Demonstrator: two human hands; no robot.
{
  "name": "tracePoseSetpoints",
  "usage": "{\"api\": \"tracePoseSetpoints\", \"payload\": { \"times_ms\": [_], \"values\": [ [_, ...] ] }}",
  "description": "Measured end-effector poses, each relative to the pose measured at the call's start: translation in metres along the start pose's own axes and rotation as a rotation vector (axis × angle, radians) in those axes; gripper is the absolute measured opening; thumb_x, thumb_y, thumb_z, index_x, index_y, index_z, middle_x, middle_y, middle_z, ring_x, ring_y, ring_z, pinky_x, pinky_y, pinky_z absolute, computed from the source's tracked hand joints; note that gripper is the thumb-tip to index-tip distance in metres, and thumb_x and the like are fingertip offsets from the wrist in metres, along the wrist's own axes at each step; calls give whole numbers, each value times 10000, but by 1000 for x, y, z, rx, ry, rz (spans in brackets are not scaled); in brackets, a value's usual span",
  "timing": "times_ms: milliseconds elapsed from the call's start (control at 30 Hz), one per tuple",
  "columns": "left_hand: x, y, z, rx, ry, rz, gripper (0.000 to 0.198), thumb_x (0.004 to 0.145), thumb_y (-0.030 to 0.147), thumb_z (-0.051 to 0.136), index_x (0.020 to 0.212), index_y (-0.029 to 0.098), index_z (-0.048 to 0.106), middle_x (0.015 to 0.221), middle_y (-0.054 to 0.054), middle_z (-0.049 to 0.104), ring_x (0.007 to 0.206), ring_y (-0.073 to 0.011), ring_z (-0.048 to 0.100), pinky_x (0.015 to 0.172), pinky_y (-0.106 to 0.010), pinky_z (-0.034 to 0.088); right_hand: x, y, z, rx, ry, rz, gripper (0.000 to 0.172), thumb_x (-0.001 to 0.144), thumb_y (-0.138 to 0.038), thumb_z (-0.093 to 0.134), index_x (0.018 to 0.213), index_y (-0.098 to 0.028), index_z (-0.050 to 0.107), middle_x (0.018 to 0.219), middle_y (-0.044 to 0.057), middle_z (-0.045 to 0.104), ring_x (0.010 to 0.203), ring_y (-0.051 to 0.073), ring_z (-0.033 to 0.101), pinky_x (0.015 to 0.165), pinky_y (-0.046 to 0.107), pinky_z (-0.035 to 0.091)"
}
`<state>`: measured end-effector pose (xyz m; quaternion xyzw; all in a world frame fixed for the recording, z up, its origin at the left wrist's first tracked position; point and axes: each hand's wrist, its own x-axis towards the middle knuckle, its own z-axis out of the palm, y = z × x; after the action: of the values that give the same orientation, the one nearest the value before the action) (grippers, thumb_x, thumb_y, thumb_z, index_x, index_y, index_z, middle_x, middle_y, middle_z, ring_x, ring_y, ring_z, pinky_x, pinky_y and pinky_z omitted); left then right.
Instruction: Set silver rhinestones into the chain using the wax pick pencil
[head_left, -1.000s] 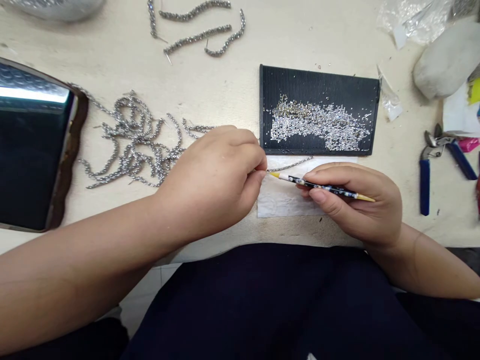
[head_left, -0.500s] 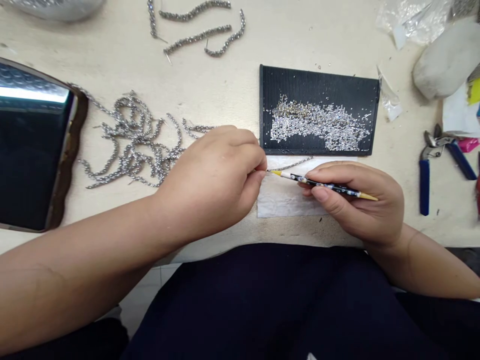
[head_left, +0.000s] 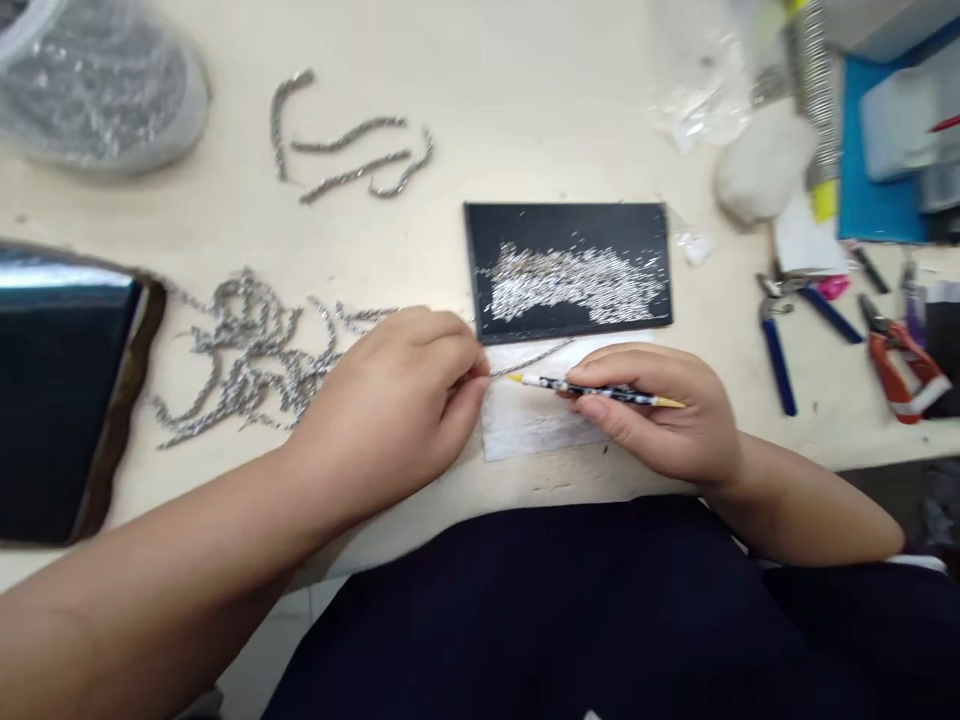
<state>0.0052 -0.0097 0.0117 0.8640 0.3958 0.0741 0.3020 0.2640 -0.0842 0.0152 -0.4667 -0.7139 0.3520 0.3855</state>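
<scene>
My left hand [head_left: 409,390] pinches one end of a thin silver chain strip [head_left: 536,357], whose free end lies over a white paper sheet [head_left: 517,435]. In my right hand [head_left: 660,410] is a slim patterned pen-like picker tool [head_left: 551,384] with yellow ends. Its tip points at the chain close to my left fingertips; whether it touches cannot be made out. Just beyond the paper lies a black ridged tray [head_left: 570,225] with many tiny shiny stones [head_left: 577,285] spread over it. A pile of silver chain strips [head_left: 255,340] lies left of my left hand.
Several finished-looking strips [head_left: 352,135] lie at the back. A clear tub [head_left: 105,90] stands back left, a dark-screened device [head_left: 60,400] at left. On the right are a whitish lump [head_left: 765,165], blue-handled pliers [head_left: 778,360], red-handled cutters [head_left: 904,370] and a plastic bag [head_left: 697,70].
The camera view has shifted, showing more of the table's back and right side. The picker's tip has drawn slightly away from my left fingertips. Both hands keep their hold.
</scene>
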Motion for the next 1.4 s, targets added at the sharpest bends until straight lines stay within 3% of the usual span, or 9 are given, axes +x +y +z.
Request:
{"api": "tracePoseSetpoints", "payload": {
  "times_ms": [300, 433, 533, 633, 833, 933, 1067, 1267, 1400],
  "values": [
    [-1, -24, 6, 16, 48, 64, 415, 1040, 543, 492, 894, 271, 768, 975, -54, 803, 908, -277, 758, 888, -475, 588, -3, 3, -14, 57, 231, -200, 165, 1095, -193, 704, 1240, -187, 782, 1025, 58, 881, 885, 134, 848, 803, 241, 712],
    [-2, -22, 1, 79, 51, 87, 443, 1054, 550, 473, 885, 290, 789, 984, -53, 799, 858, -257, 762, 805, -433, 622, -14, 1, -42, -58, 352, -208, 267, 1123, -140, 611, 1331, -222, 757, 1086, 32, 877, 880, 107, 830, 773, 222, 692],
    [-5, -21, -2, 145, 60, 90, 506, 1076, 573, 416, 896, 286, 793, 998, -65, 791, 861, -274, 771, 785, -458, 640, -22, 12, -82, -482, 489, -67, 261, 1083, -178, 633, 1306, -243, 750, 1141, 51, 875, 969, 182, 826, 905, 358, 695],
    [-7, -24, 0, 209, 43, 96, 529, 1076, 575, 368, 956, 284, 793, 1023, -84, 778, 894, -317, 781, 786, -513, 653, -21, 33, -121, -885, 476, 357, 336, 992, -221, 689, 1328, -232, 711, 1194, 87, 846, 1010, 260, 792, 1005, 468, 656],
    [-10, -31, 1, 295, 110, 145, 434, 1053, 522, 412, 1050, 282, 774, 1090, -103, 776, 947, -373, 785, 774, -539, 650, 6, 75, -143, -971, 402, 577, 461, 827, -181, 801, 1281, -162, 725, 1199, 183, 820, 1173, 426, 706, 1066, 581, 581],
    [-14, -27, -1, 311, 164, 127, 356, 1059, 533, 526, 1118, 276, 764, 1156, -84, 771, 846, -288, 743, 735, -458, 608, 16, 83, -144, -964, 387, 612, 444, 819, -67, 694, 1254, -148, 729, 1141, 192, 823, 1118, 412, 711, 1029, 548, 578],
    [-17, -22, 1, 205, 250, 70, 334, 1085, 532, 525, 1186, 291, 733, 1204, -69, 746, 722, -198, 649, 704, -410, 523, 18, 76, -158, -931, 434, 590, 445, 842, -49, 612, 1259, -160, 720, 1148, 181, 812, 1092, 383, 713, 1024, 517, 565],
    [-12, -26, 0, 59, 250, 143, 257, 1022, 516, 591, 1217, 359, 651, 1200, -39, 690, 970, -288, 725, 887, -483, 606, 8, 52, -196, -832, 584, 517, 387, 831, -55, 604, 1169, -203, 721, 966, 83, 770, 886, 283, 699, 924, 458, 597],
    [-14, -18, -3, 8, 299, 181, 267, 1013, 537, 590, 1189, 352, 668, 1178, -36, 694, 1081, -336, 726, 997, -532, 631, -17, 31, -189, -751, 697, 416, 334, 871, -86, 603, 1170, -212, 683, 895, 26, 684, 811, 210, 658, 833, 391, 615]
  ]
}}
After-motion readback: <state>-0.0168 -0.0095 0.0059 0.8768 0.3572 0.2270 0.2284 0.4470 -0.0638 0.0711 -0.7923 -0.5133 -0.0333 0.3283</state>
